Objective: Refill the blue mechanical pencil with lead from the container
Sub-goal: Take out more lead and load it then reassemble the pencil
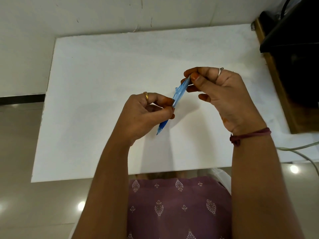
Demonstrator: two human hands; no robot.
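The blue mechanical pencil (179, 91) is held slanted above the white table (103, 83), tip pointing down towards me and cap end up to the right. My left hand (146, 114) grips its lower barrel between thumb and fingers. My right hand (219, 94) pinches the upper cap end with thumb and forefinger. I see no lead container anywhere; whether anything small sits inside my right fingers cannot be told.
A dark box on a wooden ledge (290, 54) stands at the table's right edge. A pale cable (303, 150) runs over the near right corner. The wall (103, 14) rises behind the table, with glossy floor (20, 152) to the left.
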